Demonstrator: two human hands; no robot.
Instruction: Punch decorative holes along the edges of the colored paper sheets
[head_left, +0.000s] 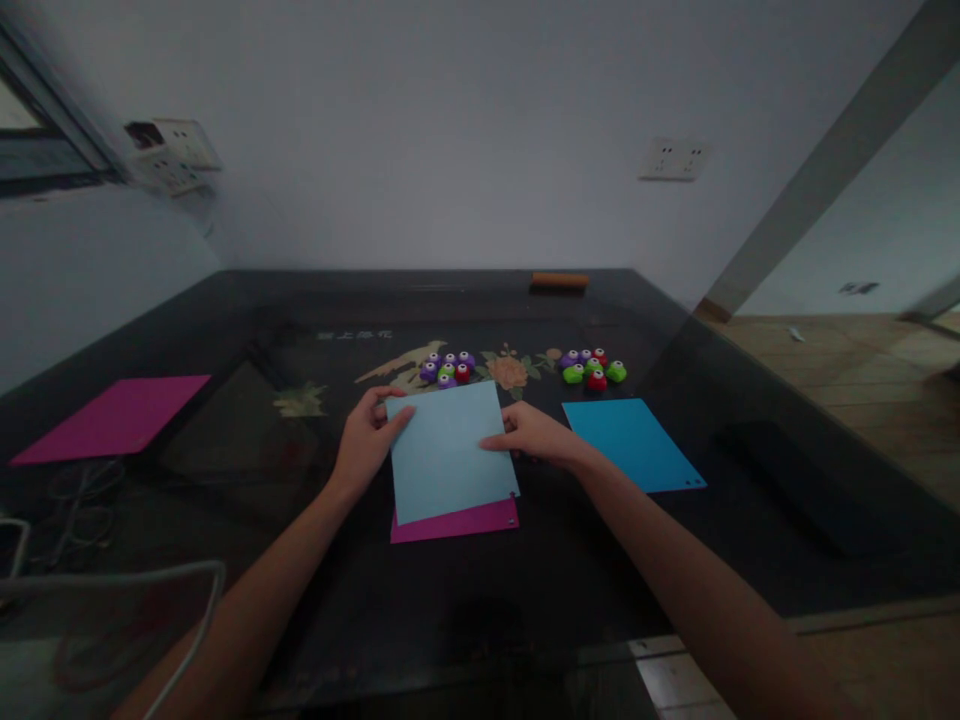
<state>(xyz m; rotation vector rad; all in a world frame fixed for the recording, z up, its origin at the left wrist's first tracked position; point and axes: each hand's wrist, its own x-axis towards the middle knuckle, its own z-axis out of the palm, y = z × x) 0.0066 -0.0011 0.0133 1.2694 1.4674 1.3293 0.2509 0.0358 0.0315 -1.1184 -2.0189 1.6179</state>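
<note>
A pale blue sheet is held between my two hands, tilted a little over the dark table. My left hand pinches its upper left corner, thumb on top. On the right edge my right hand grips the same sheet, thumb on top and fingers beneath. Under it a magenta sheet shows along the lower edge; most of it is covered, and I cannot tell whether the two touch. Small dark marks or holes sit at the lower right corners of both sheets.
A bright blue sheet lies to the right, another magenta sheet far left. Two clusters of small eyed toys, a left one and a right one, sit behind. A brown roll is at the back; cables lie left.
</note>
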